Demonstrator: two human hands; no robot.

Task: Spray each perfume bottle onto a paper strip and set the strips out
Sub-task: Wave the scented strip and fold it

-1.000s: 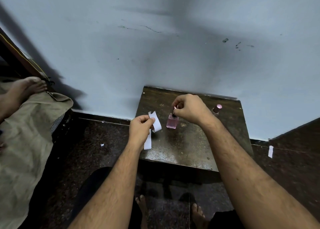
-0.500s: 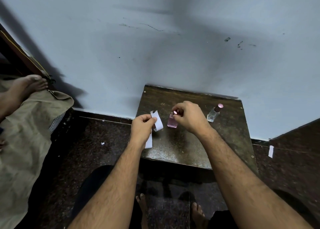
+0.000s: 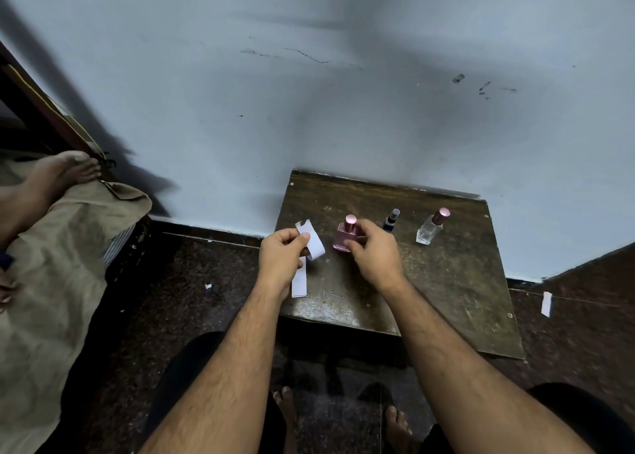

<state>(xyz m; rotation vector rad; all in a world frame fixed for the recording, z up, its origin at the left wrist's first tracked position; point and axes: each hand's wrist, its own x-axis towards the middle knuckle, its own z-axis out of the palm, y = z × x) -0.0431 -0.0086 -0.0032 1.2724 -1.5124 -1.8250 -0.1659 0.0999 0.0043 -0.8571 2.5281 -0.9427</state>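
Observation:
A pink perfume bottle (image 3: 343, 237) with its pink cap on stands on the small dark wooden table (image 3: 446, 282). My right hand (image 3: 374, 256) curls against the bottle's right side, thumb and fingertips touching it. My left hand (image 3: 280, 257) pinches white paper strips (image 3: 311, 242) just left of the bottle. One strip curls upward and another hangs down below the hand. A small dark spray bottle (image 3: 391, 219) and a clear bottle with a pink cap (image 3: 429, 229) stand further right on the table.
The table sits against a pale blue wall. A loose paper strip (image 3: 546, 304) lies on the dark floor to the right, and a paper scrap (image 3: 208, 286) to the left. Another person's foot (image 3: 55, 178) rests on a burlap cloth (image 3: 51, 282) at the far left.
My right hand dropped from the pink bottle's top to its side, and the pink cap now shows on the bottle. The small dark bottle came into view. My left hand kept the strips.

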